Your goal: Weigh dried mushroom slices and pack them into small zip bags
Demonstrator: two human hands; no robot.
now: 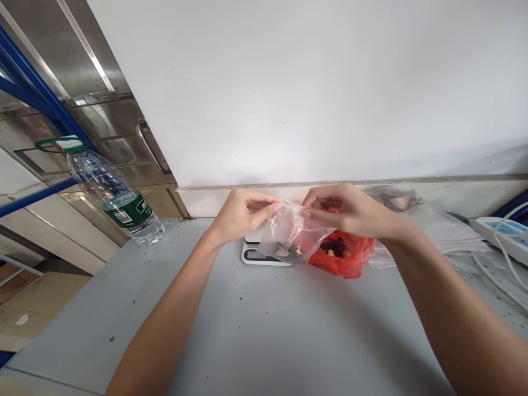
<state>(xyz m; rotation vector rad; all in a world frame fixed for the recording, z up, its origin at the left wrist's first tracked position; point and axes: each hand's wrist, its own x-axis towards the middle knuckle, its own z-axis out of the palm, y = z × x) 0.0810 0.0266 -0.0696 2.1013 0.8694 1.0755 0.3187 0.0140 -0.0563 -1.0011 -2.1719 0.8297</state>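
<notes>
Between my two hands hangs a clear zip-lock bag (289, 231) with a few brownish dried pieces (284, 251) at its bottom. My left hand (247, 212) pinches the bag's top edge at its left corner. On the other side, my right hand (338, 206) grips the same edge with thumb and fingers. Behind and below the bag sits a white digital scale (264, 258), partly covered by it; its display is too small to read. A red plastic bag (350, 264) stands open under my right hand, holding dark and tan dried pieces.
A large water bottle (119, 192) with a green label stands at the table's left edge. More clear zip bags (449, 231) lie at the right, beside a power strip (503, 234) and white cables. Dark crumbs dot the grey table (247, 341). A white wall (313, 93) rises behind.
</notes>
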